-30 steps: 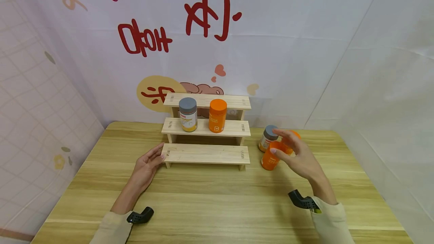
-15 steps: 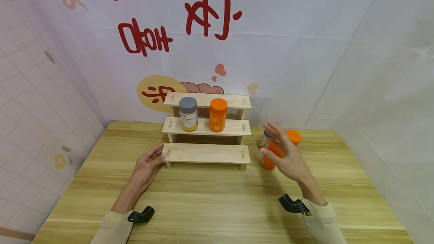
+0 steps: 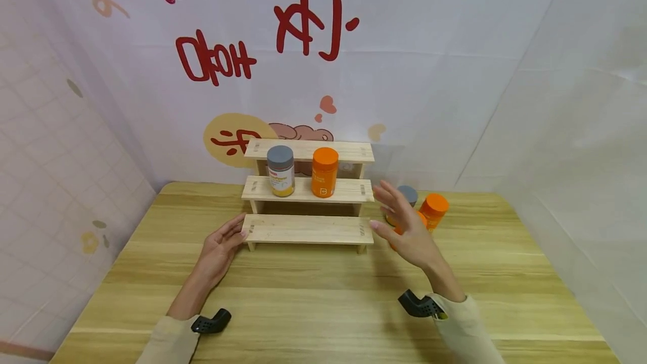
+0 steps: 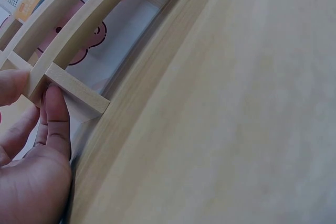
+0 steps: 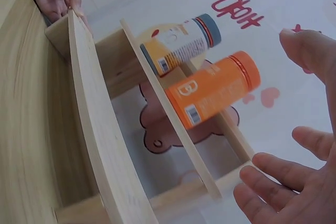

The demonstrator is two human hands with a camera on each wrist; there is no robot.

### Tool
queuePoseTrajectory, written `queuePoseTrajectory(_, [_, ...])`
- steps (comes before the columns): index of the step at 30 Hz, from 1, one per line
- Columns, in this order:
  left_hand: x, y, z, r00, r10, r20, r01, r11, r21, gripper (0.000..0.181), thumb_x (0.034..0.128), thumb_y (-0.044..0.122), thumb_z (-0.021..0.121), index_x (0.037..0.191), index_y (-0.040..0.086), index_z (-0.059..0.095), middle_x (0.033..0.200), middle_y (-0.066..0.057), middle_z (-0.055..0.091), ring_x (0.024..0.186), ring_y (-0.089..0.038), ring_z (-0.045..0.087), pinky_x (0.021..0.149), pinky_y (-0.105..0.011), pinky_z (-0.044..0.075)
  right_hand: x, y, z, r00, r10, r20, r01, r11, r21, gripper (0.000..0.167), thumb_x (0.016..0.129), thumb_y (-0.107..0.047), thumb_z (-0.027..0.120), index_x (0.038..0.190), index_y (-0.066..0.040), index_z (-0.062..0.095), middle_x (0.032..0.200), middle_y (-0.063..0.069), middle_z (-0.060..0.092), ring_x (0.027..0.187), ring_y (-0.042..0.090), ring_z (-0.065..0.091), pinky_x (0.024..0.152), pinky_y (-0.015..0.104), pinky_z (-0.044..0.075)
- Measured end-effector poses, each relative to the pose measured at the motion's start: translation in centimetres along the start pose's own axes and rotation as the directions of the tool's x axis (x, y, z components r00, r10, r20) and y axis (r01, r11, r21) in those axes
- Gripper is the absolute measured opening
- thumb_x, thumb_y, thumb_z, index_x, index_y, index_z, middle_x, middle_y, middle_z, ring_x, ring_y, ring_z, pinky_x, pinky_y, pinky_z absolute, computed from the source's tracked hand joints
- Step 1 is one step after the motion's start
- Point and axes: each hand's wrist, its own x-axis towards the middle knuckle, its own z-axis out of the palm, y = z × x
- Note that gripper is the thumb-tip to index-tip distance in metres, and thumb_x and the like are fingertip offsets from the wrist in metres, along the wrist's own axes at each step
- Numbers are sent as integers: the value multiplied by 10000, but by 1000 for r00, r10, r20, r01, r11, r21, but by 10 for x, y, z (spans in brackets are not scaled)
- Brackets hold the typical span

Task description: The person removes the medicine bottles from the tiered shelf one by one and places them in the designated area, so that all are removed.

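A three-step wooden display rack stands on the table. My left hand pinches the left end of its lowest step, thumb above and fingers beneath, as the left wrist view shows. On the middle step stand a grey-lidded jar and, to its right, an orange jar, both upright. My right hand hovers by the rack's right end, fingers spread, holding nothing. Behind it are another grey-lidded jar, an orange jar and a second orange jar, mostly hidden by the hand.
The wooden table extends in front of the rack. A white printed backdrop rises close behind the rack, and further white sheets hang at both sides.
My right hand has moved left, from over the loose jars to the rack's right end, with fingers still spread. The left hand and the jars on the rack have stayed put.
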Motion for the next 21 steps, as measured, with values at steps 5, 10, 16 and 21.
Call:
queuePoseTrajectory(5, [2,-2,-1,1000,0,6,0,1000,0,664,1011,32,620,1592,-31,305,1176,63,561,1097,1,570,936,-128,517,12,0,11,1000,6,12,-6,998,59,786,994,-91,676,1629,-284,255,1645,74,365,1508,334,371,1212,499,333])
queuePoseTrajectory(10, [2,-3,0,1000,4,12,-4,1000,-2,666,1007,19,616,1591,-38,300,1174,62,549,1089,2,554,927,-124,515,22,-3,17,999,41,6,-41,996,75,774,1000,-149,682,1627,-302,254,1644,50,365,1512,325,367,1228,531,328])
queuePoseTrajectory(16, [0,0,2,1000,-4,5,4,1000,-7,673,1004,14,619,1592,-39,295,1178,54,548,1092,3,560,921,-121,516,36,-1,24,996,82,20,-83,992,97,769,1005,-215,685,1624,-337,246,1648,29,357,1515,308,370,1231,533,333])
queuePoseTrajectory(21, [0,0,1,1000,-17,5,17,1000,3,665,1008,24,619,1595,-14,310,1187,52,526,1097,5,541,926,-116,506,51,3,30,994,109,23,-111,987,116,746,1005,-258,685,1617,-343,267,1641,21,374,1506,308,384,1232,531,336])
